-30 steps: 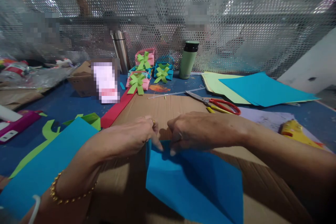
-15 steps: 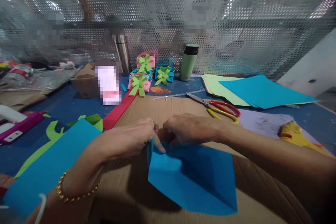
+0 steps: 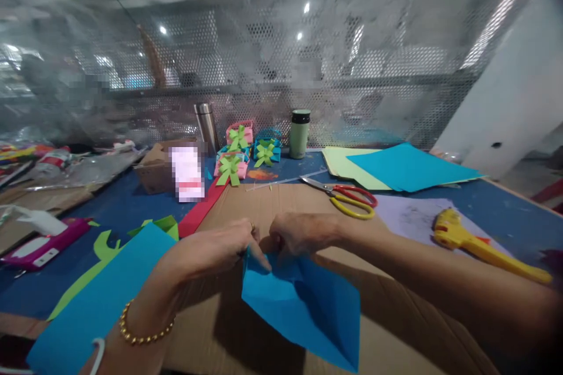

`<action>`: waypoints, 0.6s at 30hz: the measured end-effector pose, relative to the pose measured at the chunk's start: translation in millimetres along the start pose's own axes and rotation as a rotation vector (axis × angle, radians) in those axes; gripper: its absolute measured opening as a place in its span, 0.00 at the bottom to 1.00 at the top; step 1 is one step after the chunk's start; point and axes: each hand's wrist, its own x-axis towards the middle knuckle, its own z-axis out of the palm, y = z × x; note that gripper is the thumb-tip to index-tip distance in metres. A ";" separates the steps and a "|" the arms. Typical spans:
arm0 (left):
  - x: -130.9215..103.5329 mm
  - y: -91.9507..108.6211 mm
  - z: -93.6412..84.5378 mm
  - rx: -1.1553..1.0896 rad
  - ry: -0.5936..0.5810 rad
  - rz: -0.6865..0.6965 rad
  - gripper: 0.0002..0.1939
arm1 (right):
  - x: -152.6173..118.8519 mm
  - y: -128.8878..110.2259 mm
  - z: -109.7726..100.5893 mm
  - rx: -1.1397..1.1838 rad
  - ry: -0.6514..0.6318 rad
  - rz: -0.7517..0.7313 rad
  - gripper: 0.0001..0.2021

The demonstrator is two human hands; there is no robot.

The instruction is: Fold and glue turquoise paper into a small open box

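Observation:
A folded sheet of blue paper (image 3: 303,310) is held up over the cardboard, its near part spread toward me and its far edge bent upright. My left hand (image 3: 226,246) pinches the left end of that far edge, the index finger pointing down along the inside. Close beside it, my right hand (image 3: 299,234) is closed on the same edge, with its fingertips partly hidden behind the knuckles. Under my left forearm lies another blue sheet (image 3: 101,299), and green paper strips (image 3: 105,246) stick out beside it.
Scissors (image 3: 347,196) with red and yellow handles lie beyond my right hand. A yellow glue gun (image 3: 466,234) rests on purple paper at right. Small paper baskets (image 3: 231,167) with green bows, a steel flask (image 3: 206,129) and a green tumbler (image 3: 299,135) stand at the back.
The view has tilted up, so the table things sit lower in the picture. Both hands keep their hold on the blue paper's far edge.

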 end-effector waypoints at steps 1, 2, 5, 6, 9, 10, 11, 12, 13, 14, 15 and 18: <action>0.4 1.8 0.0 0.045 0.006 0.039 0.11 | -3.1 -1.3 2.0 0.003 -0.006 -0.005 0.10; 1.0 4.5 -0.4 0.089 0.002 0.084 0.12 | -7.0 -2.7 4.1 0.005 -0.004 -0.013 0.10; 5.0 15.8 -3.5 0.189 -0.109 0.234 0.21 | -21.7 -7.5 10.0 0.065 0.075 -0.034 0.16; 6.8 19.3 -5.3 0.183 -0.157 0.275 0.25 | -26.5 -9.0 11.7 0.091 0.111 -0.009 0.16; 12.2 26.5 -11.2 0.028 -0.201 0.341 0.24 | -36.7 -11.6 16.0 0.168 0.189 0.058 0.14; 13.7 28.5 -12.6 -0.060 -0.153 0.324 0.22 | -38.4 -11.3 17.3 0.190 0.222 0.054 0.13; 15.1 30.7 -13.4 -0.153 -0.072 0.281 0.20 | -39.4 -10.3 18.4 0.198 0.259 0.038 0.11; 16.5 33.7 -13.6 -0.244 0.018 0.227 0.18 | -39.8 -8.5 19.3 0.195 0.299 0.029 0.10; 18.1 37.5 -13.2 -0.315 0.091 0.175 0.16 | -39.9 -5.8 20.0 0.185 0.343 0.026 0.09; 20.1 42.2 -12.2 -0.350 0.141 0.131 0.15 | -39.9 -2.6 20.5 0.171 0.384 0.036 0.09; 22.8 47.7 -11.0 -0.346 0.163 0.098 0.15 | -40.0 1.1 20.7 0.159 0.418 0.058 0.08; 35.8 65.9 -7.8 -0.108 0.172 0.013 0.23 | -40.9 11.3 20.4 0.121 0.485 0.129 0.06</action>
